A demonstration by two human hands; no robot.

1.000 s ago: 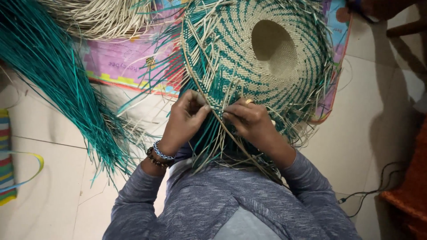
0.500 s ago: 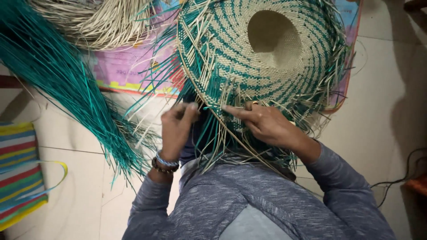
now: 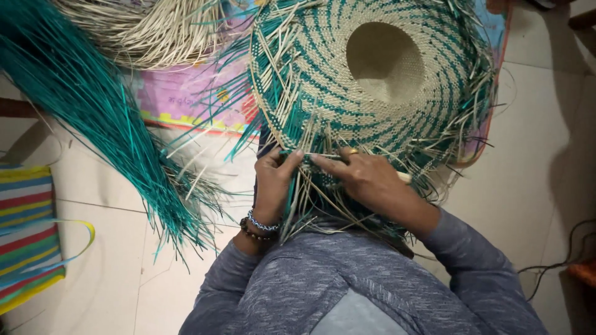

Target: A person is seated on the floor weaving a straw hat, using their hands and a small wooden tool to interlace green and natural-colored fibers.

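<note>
Nearest in, grey sleeves lead up to both hands working the loose edge of a half-woven, teal-and-natural straw hat (image 3: 372, 80) lying on the floor mat. The left hand (image 3: 273, 183), beaded bracelets (image 3: 257, 226) at the wrist, pinches pale strands at the brim. The right hand (image 3: 366, 180) grips strands just beside it, fingertips nearly meeting. Farther left, a long bundle of teal straw (image 3: 93, 118); beyond, a heap of natural straw (image 3: 149, 31).
</note>
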